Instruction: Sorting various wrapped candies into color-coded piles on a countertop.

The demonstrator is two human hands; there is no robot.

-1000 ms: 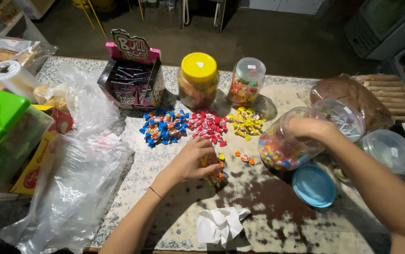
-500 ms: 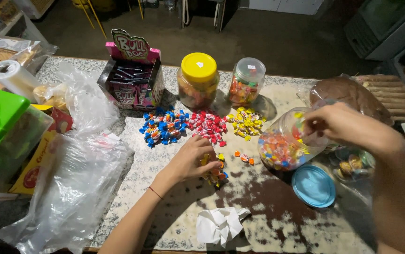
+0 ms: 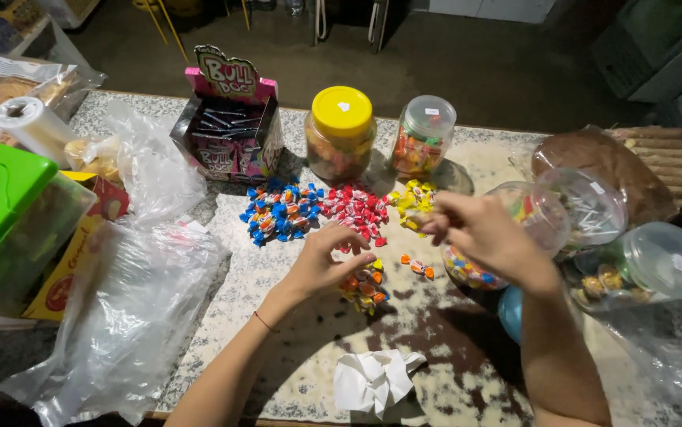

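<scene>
Three sorted heaps of wrapped candies lie on the stone counter (image 3: 293,372): blue (image 3: 278,213), red (image 3: 357,209) and yellow (image 3: 411,202). My left hand (image 3: 321,265) rests with curved fingers against a small mixed candy pile (image 3: 366,289). My right hand (image 3: 479,233) hovers just right of the yellow heap, fingertips pinched together; anything between them is hidden. Behind that hand, a clear jar of colourful candies (image 3: 515,217) lies tilted on its side. Two orange candies (image 3: 418,266) lie loose between the hands.
At the back stand a pink display box (image 3: 226,119), a yellow-lidded jar (image 3: 341,134) and a clear-lidded jar (image 3: 424,138). Plastic bags (image 3: 119,308) and a green-lidded container (image 3: 1,205) crowd the left. Crumpled white paper (image 3: 373,375), a blue lid (image 3: 511,312) and a lidded tub (image 3: 657,265) lie near.
My right hand has left the mouth of the tilted jar and moved left toward the yellow heap. My left hand has stayed at the mixed pile.
</scene>
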